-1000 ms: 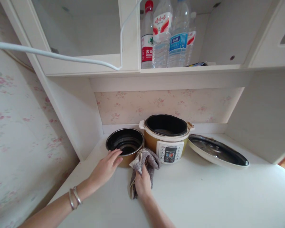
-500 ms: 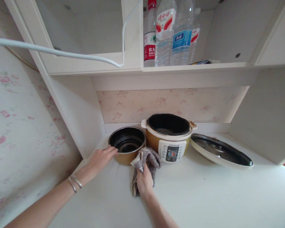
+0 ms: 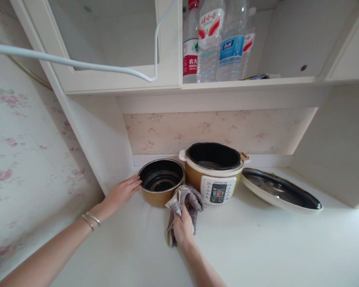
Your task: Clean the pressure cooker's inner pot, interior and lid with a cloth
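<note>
My left hand [image 3: 123,194], with bracelets at the wrist, has its fingers stretched out against the left side of a pot [image 3: 160,198], just below the rim. This pot is gold-brown outside and black inside, and stands upright. In my right hand [image 3: 184,229] is a bunched grey-brown cloth [image 3: 187,195], held in front of the pot's right side. Just right of the cloth stands an electric cooker body [image 3: 194,177], gold and white with a control panel and a black interior; its top is uncovered. A lid [image 3: 283,201] lies tilted, inner side up, at the cooker's right.
The white countertop [image 3: 251,251] meets a flowered wall at the left and a side panel [image 3: 326,147] at the right. Overhead, a cabinet shelf [image 3: 287,81] holds several plastic bottles [image 3: 209,44]. A white cable [image 3: 92,67] hangs across the upper left.
My left hand has slid left and slightly up, its fingers shifting from the pot's front rim to its left side. My right hand keeps the cloth in nearly the same place.
</note>
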